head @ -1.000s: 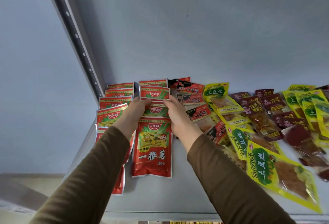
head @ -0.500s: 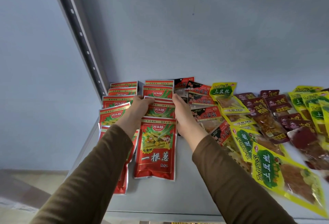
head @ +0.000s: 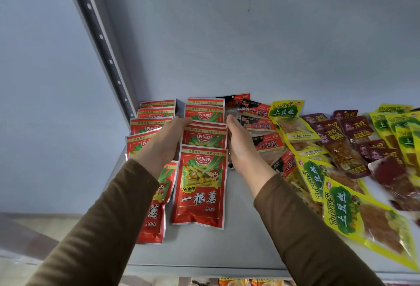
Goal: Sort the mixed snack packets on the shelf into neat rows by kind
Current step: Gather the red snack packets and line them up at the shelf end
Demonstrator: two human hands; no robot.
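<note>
Two overlapping rows of red scallion-snack packets lie on the grey shelf [head: 241, 235]: a left row [head: 156, 113] and a middle row [head: 201, 185]. My left hand [head: 166, 142] presses flat against the middle row's left edge. My right hand [head: 241, 147] presses, fingers straight, against its right edge. Right of my hands lie black-and-red packets [head: 261, 124], yellow-green packets [head: 288, 120] and dark maroon packets [head: 341, 140], all mixed and overlapping.
A perforated metal upright [head: 106, 54] runs along the shelf's left side, with the grey back wall [head: 250, 35] behind the packets. More yellow-green packets [head: 363, 217] spill toward the shelf's front right. A lower shelf's goods [head: 245, 282] show at the bottom edge.
Both hands have slid a little further back along the sides of the middle red row, squaring it. The view has shifted slightly left and up.
</note>
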